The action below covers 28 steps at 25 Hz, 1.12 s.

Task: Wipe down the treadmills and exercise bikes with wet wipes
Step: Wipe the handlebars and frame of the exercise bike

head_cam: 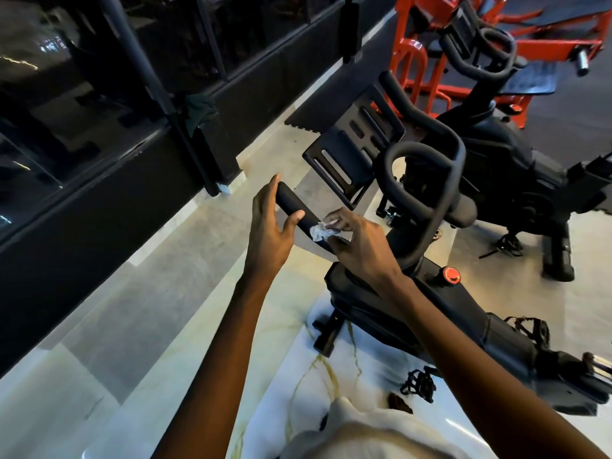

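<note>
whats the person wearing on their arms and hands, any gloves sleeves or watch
Nothing on either. The left hand and right hand are ungloved, with no ring, watch or bracelet visible, and the left forearm and right forearm are bare as far up as the frame shows. The only clothing is a cream-coloured top at the bottom edge.

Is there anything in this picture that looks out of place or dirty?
A dark green cloth hangs bunched on the black window frame, away from the handlebar and wet wipe. A small brown scrap lies on the pale floor beside a pedal. The yellow-brown lines there may be veining, not a spill.
</note>
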Motion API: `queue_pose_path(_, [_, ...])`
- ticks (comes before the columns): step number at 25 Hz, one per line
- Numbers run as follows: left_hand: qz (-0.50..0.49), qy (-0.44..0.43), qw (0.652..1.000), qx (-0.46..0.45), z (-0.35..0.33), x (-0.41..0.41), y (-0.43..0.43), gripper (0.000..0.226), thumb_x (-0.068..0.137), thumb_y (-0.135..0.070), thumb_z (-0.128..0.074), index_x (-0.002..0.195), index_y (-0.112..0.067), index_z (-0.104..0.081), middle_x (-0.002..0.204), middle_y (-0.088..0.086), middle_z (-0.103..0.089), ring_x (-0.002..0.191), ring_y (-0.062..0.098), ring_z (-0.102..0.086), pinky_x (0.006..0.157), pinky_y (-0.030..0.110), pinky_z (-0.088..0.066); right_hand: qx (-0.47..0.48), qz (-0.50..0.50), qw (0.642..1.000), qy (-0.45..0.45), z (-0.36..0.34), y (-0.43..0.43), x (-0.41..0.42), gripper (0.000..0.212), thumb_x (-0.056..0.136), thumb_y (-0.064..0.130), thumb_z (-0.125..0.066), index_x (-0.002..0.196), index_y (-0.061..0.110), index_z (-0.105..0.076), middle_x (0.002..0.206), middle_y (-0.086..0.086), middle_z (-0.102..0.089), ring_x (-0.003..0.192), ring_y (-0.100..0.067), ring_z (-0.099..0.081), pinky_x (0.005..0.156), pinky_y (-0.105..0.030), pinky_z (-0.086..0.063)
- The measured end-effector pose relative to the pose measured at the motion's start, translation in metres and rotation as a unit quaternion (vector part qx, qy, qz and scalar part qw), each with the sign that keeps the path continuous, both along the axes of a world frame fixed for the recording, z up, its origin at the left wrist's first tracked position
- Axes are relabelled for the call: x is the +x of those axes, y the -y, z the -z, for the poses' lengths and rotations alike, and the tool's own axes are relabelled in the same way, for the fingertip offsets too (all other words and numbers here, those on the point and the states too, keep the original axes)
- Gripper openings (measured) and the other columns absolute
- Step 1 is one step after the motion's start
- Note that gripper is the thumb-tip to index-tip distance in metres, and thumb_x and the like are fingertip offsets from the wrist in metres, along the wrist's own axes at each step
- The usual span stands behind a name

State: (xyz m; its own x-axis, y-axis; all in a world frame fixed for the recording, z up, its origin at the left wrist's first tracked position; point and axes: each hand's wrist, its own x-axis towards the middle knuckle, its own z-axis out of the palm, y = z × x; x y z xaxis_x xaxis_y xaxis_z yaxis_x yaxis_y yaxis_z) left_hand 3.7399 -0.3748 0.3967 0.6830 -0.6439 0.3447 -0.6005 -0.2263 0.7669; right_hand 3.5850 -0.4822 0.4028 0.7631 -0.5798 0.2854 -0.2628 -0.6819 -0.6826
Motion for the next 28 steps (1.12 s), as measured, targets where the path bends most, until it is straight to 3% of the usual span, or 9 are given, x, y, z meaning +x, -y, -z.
queue_pose_path(3, [-0.008, 0.224, 0.973, 0.063, 0.007, -0.004, 0.002, 0.055, 0.100, -0.018, -0.061, 0.152, -0.017, -0.043, 0.165, 0.014, -0.023, 0.152, 0.032, -0.018, 0.118, 0.050, -0.027, -0.034, -0.035, 0.999, -0.025, 0.000, 0.003, -0.008, 0.018, 0.086, 0.007, -0.069, 0.103, 0.014, -0.071, 0.099, -0.002, -0.066, 0.085, -0.018, -0.064, 0.074, -0.029, -0.053])
queue_pose_path(5, [0.023, 0.270, 0.958, 0.097, 0.016, -0.012, 0.003, 0.048, 0.100, -0.009, -0.056, 0.147, -0.018, -0.050, 0.166, 0.013, -0.020, 0.154, 0.032, -0.005, 0.122, 0.052, -0.015, -0.046, -0.039, 0.997, -0.051, 0.002, 0.009, -0.020, 0.016, 0.086, 0.008, -0.071, 0.101, 0.013, -0.073, 0.096, -0.001, -0.064, 0.080, -0.017, -0.063, 0.070, -0.030, -0.053])
queue_pose_path(8, [0.060, 0.279, 0.951, 0.114, 0.027, -0.021, -0.001, 0.043, 0.102, -0.013, -0.052, 0.144, -0.019, -0.054, 0.167, 0.011, -0.016, 0.156, 0.031, -0.003, 0.124, 0.046, -0.006, -0.059, -0.040, 0.993, -0.096, 0.003, 0.021, -0.043, 0.018, 0.086, 0.013, -0.070, 0.102, 0.018, -0.074, 0.095, 0.002, -0.065, 0.081, -0.014, -0.063, 0.071, -0.028, -0.052])
queue_pose_path(12, [0.139, 0.309, 0.927, 0.160, 0.043, -0.045, 0.000, 0.047, 0.103, -0.036, -0.043, 0.144, -0.016, -0.054, 0.160, 0.014, -0.036, 0.154, 0.031, -0.016, 0.124, 0.045, -0.006, -0.076, 0.026, 0.984, -0.160, -0.004, 0.045, -0.084, 0.020, 0.088, 0.009, -0.067, 0.105, 0.015, -0.075, 0.102, 0.001, -0.072, 0.093, -0.014, -0.066, 0.070, -0.010, -0.039])
queue_pose_path(16, [0.180, 0.289, 0.922, 0.184, 0.051, -0.072, 0.016, 0.057, 0.103, -0.053, -0.033, 0.139, -0.017, -0.058, 0.143, 0.011, -0.055, 0.144, 0.033, -0.035, 0.124, 0.045, -0.011, -0.068, 0.022, 0.989, -0.130, -0.002, 0.034, -0.100, 0.034, 0.086, 0.004, -0.071, 0.117, 0.019, -0.073, 0.102, 0.011, -0.061, 0.079, 0.011, -0.050, 0.069, 0.003, -0.035])
queue_pose_path(19, [0.176, 0.306, 0.922, 0.159, 0.050, -0.075, 0.026, 0.053, 0.102, -0.056, -0.037, 0.129, -0.021, -0.066, 0.127, 0.004, -0.064, 0.129, 0.030, -0.049, 0.120, 0.047, -0.018, -0.072, 0.005, 0.991, -0.117, 0.007, 0.028, -0.106, 0.024, 0.090, 0.026, -0.075, 0.114, 0.023, -0.074, 0.106, 0.013, -0.060, 0.082, 0.018, -0.047, 0.071, 0.003, -0.037])
queue_pose_path(21, [0.173, 0.298, 0.928, 0.140, 0.053, -0.074, 0.028, 0.050, 0.101, -0.056, -0.038, 0.126, -0.024, -0.068, 0.124, 0.000, -0.065, 0.127, 0.027, -0.049, 0.120, 0.044, -0.014, -0.061, 0.023, 0.992, -0.109, 0.010, 0.034, -0.115, 0.016, 0.092, 0.021, -0.073, 0.107, 0.024, -0.076, 0.103, 0.016, -0.060, 0.081, 0.022, -0.049, 0.074, 0.006, -0.035])
queue_pose_path(26, [0.156, 0.290, 0.936, 0.125, 0.054, -0.080, 0.032, 0.043, 0.099, -0.056, -0.044, 0.120, -0.029, -0.070, 0.118, -0.005, -0.066, 0.122, 0.026, -0.051, 0.118, 0.046, -0.014, -0.062, 0.197, 0.978, -0.042, 0.026, 0.073, -0.130, 0.025, 0.093, 0.006, -0.067, 0.116, 0.013, -0.072, 0.112, -0.005, -0.072, 0.088, 0.003, -0.057, 0.071, 0.006, -0.033])
queue_pose_path(28, [0.151, 0.279, 0.941, 0.120, 0.054, -0.087, 0.037, 0.042, 0.097, -0.055, -0.046, 0.116, -0.029, -0.073, 0.115, -0.006, -0.069, 0.120, 0.027, -0.053, 0.116, 0.047, -0.015, -0.022, 0.231, 0.973, 0.015, 0.043, 0.077, -0.133, 0.025, 0.093, 0.006, -0.068, 0.117, 0.009, -0.071, 0.112, -0.006, -0.073, 0.091, 0.008, -0.061, 0.072, 0.001, -0.044])
